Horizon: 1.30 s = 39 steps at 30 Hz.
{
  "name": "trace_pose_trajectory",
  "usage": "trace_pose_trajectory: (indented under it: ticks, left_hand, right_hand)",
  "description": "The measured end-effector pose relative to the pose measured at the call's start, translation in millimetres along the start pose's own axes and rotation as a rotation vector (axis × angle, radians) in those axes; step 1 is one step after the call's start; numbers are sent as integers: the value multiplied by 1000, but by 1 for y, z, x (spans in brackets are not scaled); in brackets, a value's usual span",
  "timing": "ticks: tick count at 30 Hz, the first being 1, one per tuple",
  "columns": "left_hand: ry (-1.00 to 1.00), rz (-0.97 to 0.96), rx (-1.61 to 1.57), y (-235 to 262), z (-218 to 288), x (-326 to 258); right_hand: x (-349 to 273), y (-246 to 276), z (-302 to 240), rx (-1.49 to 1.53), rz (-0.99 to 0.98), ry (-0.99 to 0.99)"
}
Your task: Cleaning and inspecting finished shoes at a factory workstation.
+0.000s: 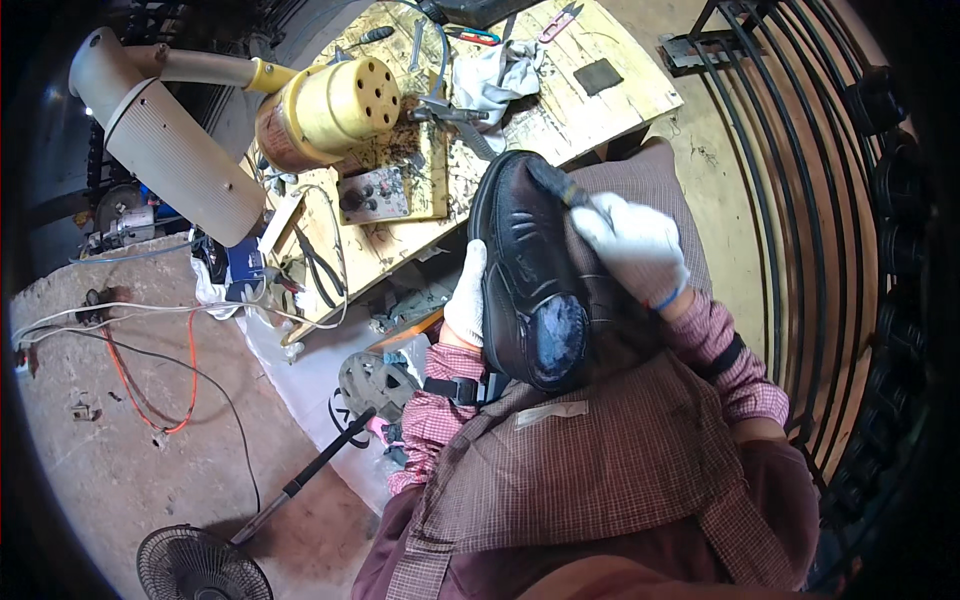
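A black leather shoe (pixel 522 245) stands toe-away over my lap, its opening and pale blue-grey insole toward me. Gloved in white, my left hand (pixel 467 298) grips the shoe along its left side, with most of the fingers hidden beneath it. My right hand (pixel 632 243), also in a white glove and slightly blurred, is closed around a small dark-tipped brush (pixel 560 185). The brush's tip touches the shoe's upper near the right side of the toe. A brown checked apron (pixel 590 460) covers my lap under the shoe.
Ahead, a stained wooden workbench (pixel 635 85) carries a grey rag (pixel 497 80), thread snips (pixel 560 22) and a yellow cylindrical device (pixel 340 110). A metal rack (pixel 790 230) with dark shoes stands right. Cords (pixel 170 310) and a fan (pixel 205 565) lie left.
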<state>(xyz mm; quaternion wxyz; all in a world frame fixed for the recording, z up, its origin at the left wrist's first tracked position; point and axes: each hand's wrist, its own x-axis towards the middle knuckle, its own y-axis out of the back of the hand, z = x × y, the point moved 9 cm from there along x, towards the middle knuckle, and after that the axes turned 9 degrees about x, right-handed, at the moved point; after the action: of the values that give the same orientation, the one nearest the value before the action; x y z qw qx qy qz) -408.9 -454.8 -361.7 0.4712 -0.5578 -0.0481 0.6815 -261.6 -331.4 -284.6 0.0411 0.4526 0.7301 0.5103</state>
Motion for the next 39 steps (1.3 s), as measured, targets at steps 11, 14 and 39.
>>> trace_pose_trajectory:
  ticks: [11, 14, 39]
  left_hand:
    - [9, -6, -70, 6, -7, -1]
    - [24, -59, -91, 0, -6, 3]
    - [-21, -11, -35, 13, 0, 6]
  right_hand:
    - [7, 7, -23, -121, -16, 115]
    - [21, -11, 11, 113, 8, -112]
    - [-1, -20, 0, -120, -142, -7]
